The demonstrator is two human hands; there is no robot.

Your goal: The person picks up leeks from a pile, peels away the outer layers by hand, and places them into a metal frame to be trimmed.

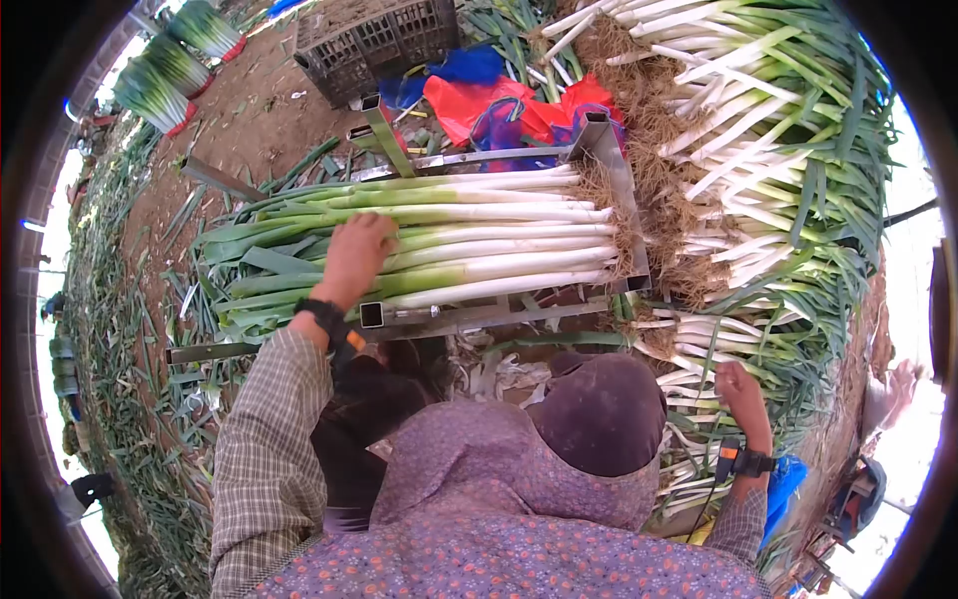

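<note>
Long white-stemmed leeks [499,238] lie side by side in a metal frame [469,321], with their roots at the right end against an upright plate [635,245]. My left hand [361,250] rests on this bundle where the stems turn green, its fingers curled down on a leek. Off to the right, my right hand [740,394] is closed beside the edge of a big heap of leeks [743,150]. What its curled fingers hold, if anything, is hidden. Each wrist wears a black band with an orange mark.
A dark plastic crate [374,45] stands behind the frame, near red and blue plastic bags [519,105]. Tied leek bundles [160,90] are on the ground at the far left. Leaf scraps [140,399] litter the left side. My knee [604,411] is just below the frame.
</note>
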